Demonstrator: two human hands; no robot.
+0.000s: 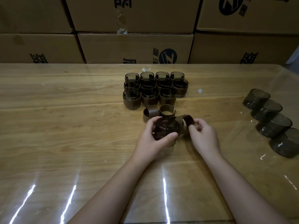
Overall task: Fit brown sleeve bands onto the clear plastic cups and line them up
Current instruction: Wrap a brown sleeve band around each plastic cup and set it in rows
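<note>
The glossy wooden table (64, 126) carries sleeved cups (149, 97), loose brown bands (152, 111), and bare cups (267, 109) rightward.

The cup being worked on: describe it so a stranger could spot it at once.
On the wooden table, look just nearer than the block of banded cups. The left hand grips the cup, while the right hand pinches a brown band beside it. No other cup is held.

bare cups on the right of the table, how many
4: the farthest cup, the next cup, the third cup and the nearest cup, overlapping in a row; more may sit off frame.
</note>
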